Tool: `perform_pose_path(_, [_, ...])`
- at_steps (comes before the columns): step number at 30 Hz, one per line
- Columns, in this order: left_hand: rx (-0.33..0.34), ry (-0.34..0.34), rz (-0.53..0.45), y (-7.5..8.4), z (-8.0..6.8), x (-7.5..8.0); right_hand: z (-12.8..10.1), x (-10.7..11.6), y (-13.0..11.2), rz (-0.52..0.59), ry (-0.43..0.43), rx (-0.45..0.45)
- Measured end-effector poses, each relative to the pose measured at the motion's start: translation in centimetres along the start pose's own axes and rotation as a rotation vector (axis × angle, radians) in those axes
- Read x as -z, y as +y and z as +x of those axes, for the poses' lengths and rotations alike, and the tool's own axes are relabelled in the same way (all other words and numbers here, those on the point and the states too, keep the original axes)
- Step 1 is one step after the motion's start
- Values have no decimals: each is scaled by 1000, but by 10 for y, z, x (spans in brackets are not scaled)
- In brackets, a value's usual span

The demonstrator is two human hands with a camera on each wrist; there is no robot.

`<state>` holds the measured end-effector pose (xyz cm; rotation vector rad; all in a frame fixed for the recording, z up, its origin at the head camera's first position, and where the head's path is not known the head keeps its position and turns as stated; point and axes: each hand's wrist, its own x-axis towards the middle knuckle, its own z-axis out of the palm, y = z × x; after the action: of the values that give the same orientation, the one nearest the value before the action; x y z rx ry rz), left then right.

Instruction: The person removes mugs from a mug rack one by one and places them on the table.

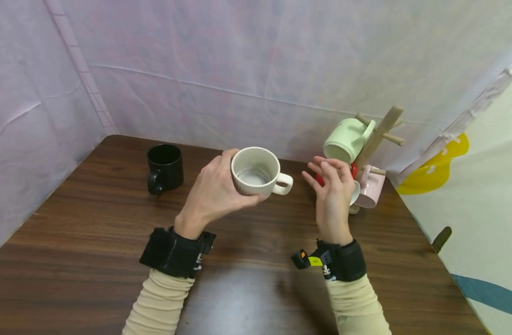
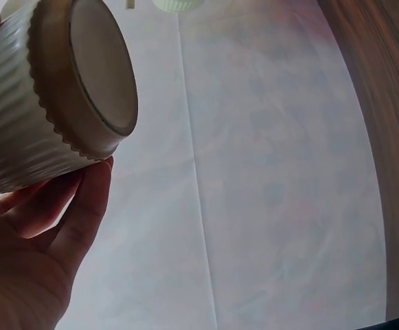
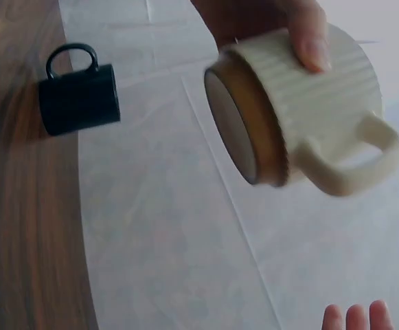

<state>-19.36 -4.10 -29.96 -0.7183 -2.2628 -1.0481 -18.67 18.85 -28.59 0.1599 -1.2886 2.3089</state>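
Above the worktop (image 1: 92,223) at frame centre, left hand (image 1: 212,193) grips a cream ribbed mug (image 1: 256,172). Right hand (image 1: 333,195) open beside it, holding nothing.

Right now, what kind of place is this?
Probably a staged tabletop booth, not a real kitchen: a wooden table walled by pale cloth sheets, with a mug tree and a black mug.

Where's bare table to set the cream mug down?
Free: the dark wooden table between the black mug and the left hand holding the cream ribbed mug; also the near edge by the wrists. Crowded: far right corner, wooden mug tree with green and pink mugs.
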Motion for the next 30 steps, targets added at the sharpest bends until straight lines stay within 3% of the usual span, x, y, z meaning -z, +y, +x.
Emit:
perform_pose_path(8, [7,36,-3,-5,0,2,14,4,-9,-21,62,87])
perform_pose_path(30, [85,27,21,-17,-1,3,43,14,-23,-113,147,214])
